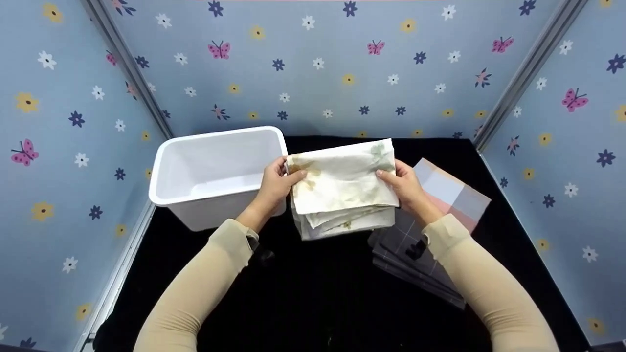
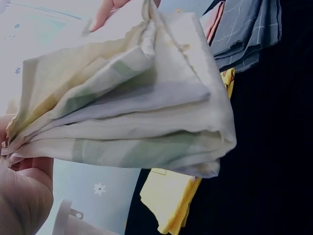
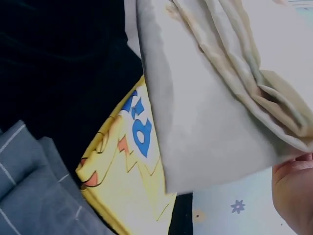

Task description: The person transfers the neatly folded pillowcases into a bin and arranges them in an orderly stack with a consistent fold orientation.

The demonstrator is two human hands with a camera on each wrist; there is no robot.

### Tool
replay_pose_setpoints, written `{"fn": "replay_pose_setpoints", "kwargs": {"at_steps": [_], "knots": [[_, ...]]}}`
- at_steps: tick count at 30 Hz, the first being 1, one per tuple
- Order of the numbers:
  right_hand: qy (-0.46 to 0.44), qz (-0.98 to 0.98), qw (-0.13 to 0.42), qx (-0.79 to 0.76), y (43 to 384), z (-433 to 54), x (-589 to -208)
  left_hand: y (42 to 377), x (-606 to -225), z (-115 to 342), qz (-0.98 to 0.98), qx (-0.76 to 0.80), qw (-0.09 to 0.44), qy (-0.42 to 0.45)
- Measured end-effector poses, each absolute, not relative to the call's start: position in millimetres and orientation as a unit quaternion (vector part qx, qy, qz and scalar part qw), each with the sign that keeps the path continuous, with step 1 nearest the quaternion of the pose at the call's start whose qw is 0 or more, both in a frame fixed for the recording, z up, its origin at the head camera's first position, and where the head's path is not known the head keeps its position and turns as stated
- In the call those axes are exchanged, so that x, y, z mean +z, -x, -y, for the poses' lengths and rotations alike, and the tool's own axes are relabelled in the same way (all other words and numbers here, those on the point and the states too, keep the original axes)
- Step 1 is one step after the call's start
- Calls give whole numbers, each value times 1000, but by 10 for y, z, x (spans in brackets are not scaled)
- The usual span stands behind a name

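A folded white cloth (image 1: 345, 181) with brown and greenish patches is held up between both hands in the head view. My left hand (image 1: 275, 185) pinches its left edge, thumb on top; my right hand (image 1: 408, 188) pinches the right edge likewise. Several loose layers hang at the cloth's lower side. From the left wrist, the folded layers of the cloth (image 2: 161, 117) show gathered near the left hand (image 2: 24, 196). The right wrist view has the cloth (image 3: 210, 127) above part of the right hand (image 3: 293, 191), whose fingers are mostly hidden.
Left of the cloth stands a white plastic bin (image 1: 205, 212). To the right lie folded dark grey checked cloths (image 1: 411, 254) and a pink, white and grey checked cloth (image 1: 472, 208). A folded yellow printed cloth (image 3: 132, 181) shows in both wrist views. Patterned walls (image 1: 313, 73) enclose the black surface.
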State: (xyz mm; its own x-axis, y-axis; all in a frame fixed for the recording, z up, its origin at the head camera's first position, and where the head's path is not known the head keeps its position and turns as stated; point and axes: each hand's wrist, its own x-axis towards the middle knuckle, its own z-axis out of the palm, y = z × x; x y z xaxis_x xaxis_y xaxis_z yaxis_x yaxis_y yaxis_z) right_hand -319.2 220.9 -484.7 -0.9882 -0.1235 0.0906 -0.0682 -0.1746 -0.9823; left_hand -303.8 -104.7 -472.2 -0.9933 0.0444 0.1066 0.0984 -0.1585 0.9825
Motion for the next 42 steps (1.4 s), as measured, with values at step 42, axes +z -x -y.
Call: {"fn": "replay_pose_setpoints", "kwargs": {"at_steps": [42], "knots": [[54, -628, 8, -776, 3193, -2260, -4726, 2921, -5219, 858, 567, -810, -147, 16]]}}
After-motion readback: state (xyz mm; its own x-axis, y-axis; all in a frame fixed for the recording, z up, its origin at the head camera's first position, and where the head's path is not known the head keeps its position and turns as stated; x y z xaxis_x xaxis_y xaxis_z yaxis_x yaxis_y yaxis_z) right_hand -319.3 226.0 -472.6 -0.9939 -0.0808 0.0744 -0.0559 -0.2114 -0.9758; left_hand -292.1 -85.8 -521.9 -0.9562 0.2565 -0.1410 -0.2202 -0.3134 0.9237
